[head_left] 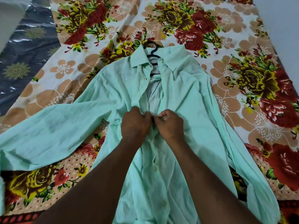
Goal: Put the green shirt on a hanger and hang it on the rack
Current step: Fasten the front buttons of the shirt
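Head view: at the far left we see a dark plastic sheet (27, 50) with pale flower prints, lying beside the floral bedsheet (242, 46) that covers the rest of the surface. On that bedsheet lies the green shirt (113, 94), front up, collar away from us. Its left-side sleeve (40, 130) spreads out wide toward the left edge, flat and lightly creased. Moving right, we come to the shirt's front, where the placket is open from the collar down to our hands and the paler inside of the back shows in the gap.

At the collar, the black hanger (153, 52) sits inside the shirt: its hook pokes out above the neckline onto the bedsheet, and part of its frame shows in the open neck.

Our left hand (135, 122) is curled tight, fingers pinched on the left edge of the placket at mid-chest. Just beside it, nearly touching, our right hand (171, 125) is likewise closed, fingertips nipping the right edge. We cannot tell whether a button is between the fingers. Below the hands the front lies closed, with white buttons (163, 203) showing down the placket.

Further right, the other sleeve (239, 151) runs down along the shirt's side in long folds, toward the lower right corner.
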